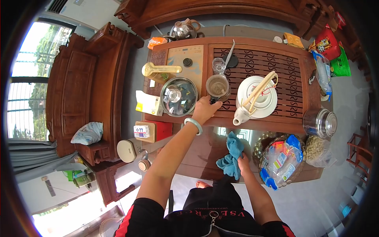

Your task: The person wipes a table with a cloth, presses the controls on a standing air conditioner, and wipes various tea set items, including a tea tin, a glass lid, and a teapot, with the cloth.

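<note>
My left hand [206, 109] is closed round the dark handle of a glass pitcher [217, 86], which stands on the tea tray's near edge. A teal cloth [232, 156] hangs bunched in my right hand [244, 164], in front of the tray. Right of the pitcher sits a white teapot [258, 96] with a wrapped, upright handle, its spout towards me. Left of the pitcher is a round glass-lidded pot [179, 96]. Behind the pitcher stand a small glass cup [218, 65] and a black round lid [232, 61].
The wooden tea tray [252, 40] spans the table. A metal kettle [184, 30] stands behind it. At the right are a glass jar [320, 123] and a basket of plastic packets [281, 160]. A red box [163, 130] lies front left. A wooden bench [75, 87] is further left.
</note>
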Demonstrator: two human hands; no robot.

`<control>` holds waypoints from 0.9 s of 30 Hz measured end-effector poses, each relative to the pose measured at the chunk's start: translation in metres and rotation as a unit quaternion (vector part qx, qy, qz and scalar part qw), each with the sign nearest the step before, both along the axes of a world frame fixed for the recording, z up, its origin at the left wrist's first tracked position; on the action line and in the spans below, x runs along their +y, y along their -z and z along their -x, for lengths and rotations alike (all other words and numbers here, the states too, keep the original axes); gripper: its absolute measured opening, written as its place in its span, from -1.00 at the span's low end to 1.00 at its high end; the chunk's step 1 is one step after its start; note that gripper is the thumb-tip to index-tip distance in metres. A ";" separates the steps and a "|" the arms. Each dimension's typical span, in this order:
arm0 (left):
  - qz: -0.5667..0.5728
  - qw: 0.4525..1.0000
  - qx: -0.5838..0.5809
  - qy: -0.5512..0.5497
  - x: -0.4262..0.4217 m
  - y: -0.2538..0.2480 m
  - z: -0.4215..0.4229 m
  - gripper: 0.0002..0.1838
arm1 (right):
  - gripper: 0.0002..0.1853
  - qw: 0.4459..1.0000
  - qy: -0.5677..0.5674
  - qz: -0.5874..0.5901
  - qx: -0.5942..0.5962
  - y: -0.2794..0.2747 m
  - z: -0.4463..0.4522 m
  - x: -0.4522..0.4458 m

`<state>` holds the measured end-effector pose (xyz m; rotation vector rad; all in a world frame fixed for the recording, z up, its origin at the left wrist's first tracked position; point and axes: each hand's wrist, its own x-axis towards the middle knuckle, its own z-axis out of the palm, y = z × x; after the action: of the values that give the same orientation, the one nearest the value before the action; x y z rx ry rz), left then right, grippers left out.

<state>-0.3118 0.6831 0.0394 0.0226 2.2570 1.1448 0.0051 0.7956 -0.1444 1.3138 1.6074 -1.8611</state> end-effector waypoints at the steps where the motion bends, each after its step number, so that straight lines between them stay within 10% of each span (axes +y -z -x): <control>1: -0.029 0.999 0.028 -0.020 0.000 0.011 -0.003 -0.48 | -0.59 1.000 -0.002 0.002 0.003 0.002 -0.001 0.002; 14: 0.168 0.972 0.163 -0.016 0.004 0.014 -0.022 -0.49 | -0.57 0.998 0.051 0.030 0.017 -0.001 0.003 -0.009; 27: 0.030 0.996 0.032 -0.071 0.005 0.018 -0.022 -0.49 | -0.45 0.961 -0.177 -0.209 0.024 -0.020 0.030 -0.011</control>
<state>-0.2893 0.6881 0.0210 -0.1301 2.3803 1.1634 -0.0244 0.7848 -0.1246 1.0384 2.1812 -1.3981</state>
